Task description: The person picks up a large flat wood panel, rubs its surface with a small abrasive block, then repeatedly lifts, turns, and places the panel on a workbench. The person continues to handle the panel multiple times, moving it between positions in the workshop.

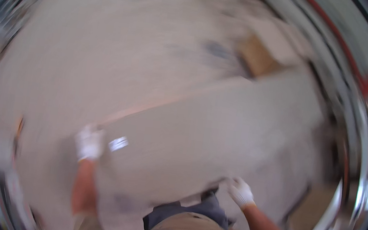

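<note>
Gloved fingers of the left hand (89, 143) and right hand (241, 191) clasp opposite edges of a large pale panel (209, 137) carried above the floor (85, 55), mid-carry it seems, wanting steady level footing next.

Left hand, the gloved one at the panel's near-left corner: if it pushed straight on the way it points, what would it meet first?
The left hand points up the frame, at the edge of the big pale panel. Straight on lies only blurred pale floor; nothing solid shows there, though motion blur makes depth uncertain.
</note>
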The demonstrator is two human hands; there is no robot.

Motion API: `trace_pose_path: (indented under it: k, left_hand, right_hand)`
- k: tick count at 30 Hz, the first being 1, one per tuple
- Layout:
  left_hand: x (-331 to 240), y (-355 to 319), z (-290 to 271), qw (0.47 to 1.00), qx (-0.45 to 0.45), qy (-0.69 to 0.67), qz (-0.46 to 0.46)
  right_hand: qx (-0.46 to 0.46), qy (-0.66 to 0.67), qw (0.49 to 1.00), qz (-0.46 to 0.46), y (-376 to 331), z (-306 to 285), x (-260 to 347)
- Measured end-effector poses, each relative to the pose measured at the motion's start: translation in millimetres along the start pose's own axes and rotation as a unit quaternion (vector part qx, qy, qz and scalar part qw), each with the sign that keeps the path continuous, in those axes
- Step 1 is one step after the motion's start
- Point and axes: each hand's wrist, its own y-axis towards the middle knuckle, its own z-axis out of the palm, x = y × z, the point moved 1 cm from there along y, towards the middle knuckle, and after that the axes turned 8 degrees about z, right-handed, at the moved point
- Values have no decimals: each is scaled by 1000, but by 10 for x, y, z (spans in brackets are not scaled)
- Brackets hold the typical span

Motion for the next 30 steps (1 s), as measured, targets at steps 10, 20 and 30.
trace_pose_path:
  k: [10,20,30]
  left_hand:
    - [66,-520,1122,947,-266,-49,-173]
    - [-27,-489,1016,935,-298,-87,-172]
    - [69,-420,1037,940,-294,-42,-166]
  right_hand:
    - [-175,-92,936,-290,1494,755,1045]
    - [-227,-164,917,-284,1560,766,1184]
    - [-168,-134,947,-238,1338,643,1461]
